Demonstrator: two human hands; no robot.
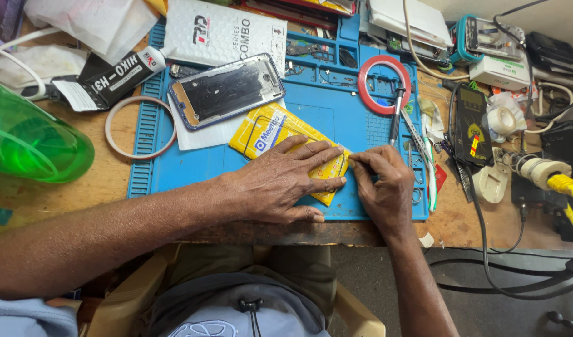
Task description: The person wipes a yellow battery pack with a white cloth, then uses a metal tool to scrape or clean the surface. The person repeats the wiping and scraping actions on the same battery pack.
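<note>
- Yellow packet (pixel 280 134) lies flat on the blue mat (pixel 192 168), near the front edge of the wooden surface (pixel 61 193).
- The left hand (pixel 280 184) lies on top of the packet and presses it down. Its fingers (pixel 321 153) are spread out wide and flat, so they do not grip anything.
- The right hand (pixel 383 187) is at the right end of the packet. Its fingers (pixel 361 161) are pinched tight on the packet's corner.
- The two hands are just beside each other and almost touch.
- A phone frame (pixel 227 90) with a blue rim lies on the mat behind the packet, on a white sheet.
- A red tape ring (pixel 384 84) lies on the mat behind the right hand.
- A pale ring (pixel 139 126) lies at the left edge of the mat.
- A green plastic bottle (pixel 30 140) lies on the surface, far to the left.
- A black meter (pixel 470 125) lies to the right of the mat.
- A white roll of tape (pixel 502 120) sits just beside the meter.
</note>
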